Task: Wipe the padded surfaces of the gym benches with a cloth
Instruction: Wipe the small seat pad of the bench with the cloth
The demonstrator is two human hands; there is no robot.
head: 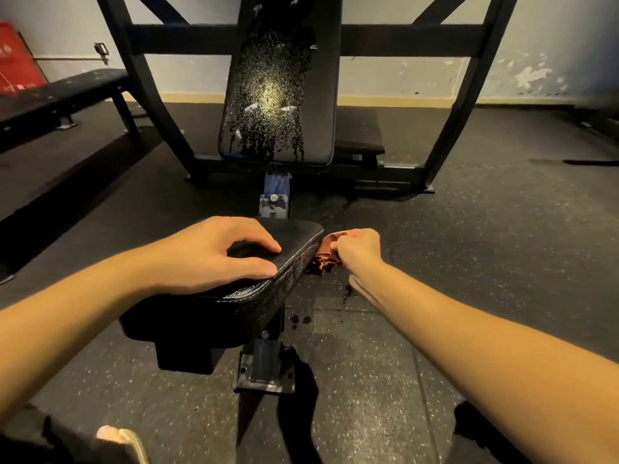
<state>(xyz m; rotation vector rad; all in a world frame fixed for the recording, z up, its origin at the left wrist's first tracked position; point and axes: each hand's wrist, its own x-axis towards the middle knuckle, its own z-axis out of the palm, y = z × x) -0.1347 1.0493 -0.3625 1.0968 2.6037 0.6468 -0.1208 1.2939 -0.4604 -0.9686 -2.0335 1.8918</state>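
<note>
hidden: cloth [326, 257] mostly under right hand [358, 249], one reddish fold shows; second bench [67, 92] at 10 o'clock cut by frame edge | count: two hands, one cloth, two pads (seat pad [294, 236], wet backrest pad [278, 95]) | fingers: right ones curled tight on cloth at seat pad's 3 o'clock edge; left hand [214, 252] rests on seat pad, loosely bent, holding nothing

Black padded seat [294, 236] with the left hand [207, 252] resting on top; underneath, speckled rubber floor [469, 262] bearing the bench frame [264, 366] and a few dark wet drips [301, 319]
</note>
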